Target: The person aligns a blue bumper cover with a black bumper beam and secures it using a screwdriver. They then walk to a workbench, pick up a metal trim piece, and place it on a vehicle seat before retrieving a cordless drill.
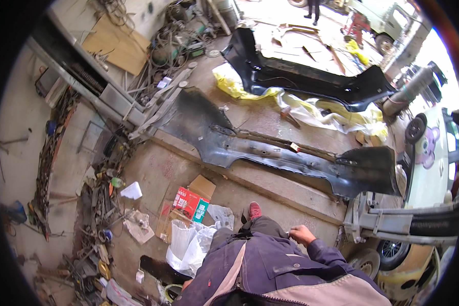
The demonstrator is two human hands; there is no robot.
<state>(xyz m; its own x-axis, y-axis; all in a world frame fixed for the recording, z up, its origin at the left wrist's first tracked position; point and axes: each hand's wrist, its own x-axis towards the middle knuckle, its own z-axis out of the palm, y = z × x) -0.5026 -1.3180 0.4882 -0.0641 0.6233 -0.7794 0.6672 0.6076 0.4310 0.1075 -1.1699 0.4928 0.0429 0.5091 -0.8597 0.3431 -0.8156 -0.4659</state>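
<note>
My right hand hangs beside my right thigh with its fingers curled. Whatever it holds, if anything, is too small to make out. Only a bit of my left hand shows at the lower edge by my jacket, its fingers hidden. Close to it are a clear plastic bag and an opened red and green cardboard box. Ahead of me a dark car bumper lies across a low concrete step, with a small red and white box on it. Farther off, a glossy black bumper rests on yellow and white plastic sheeting.
Scrap metal and parts are heaped along the left. Lift posts stand left and right. Tyres lie at the lower right, near a white vehicle. A person's legs show at the far top.
</note>
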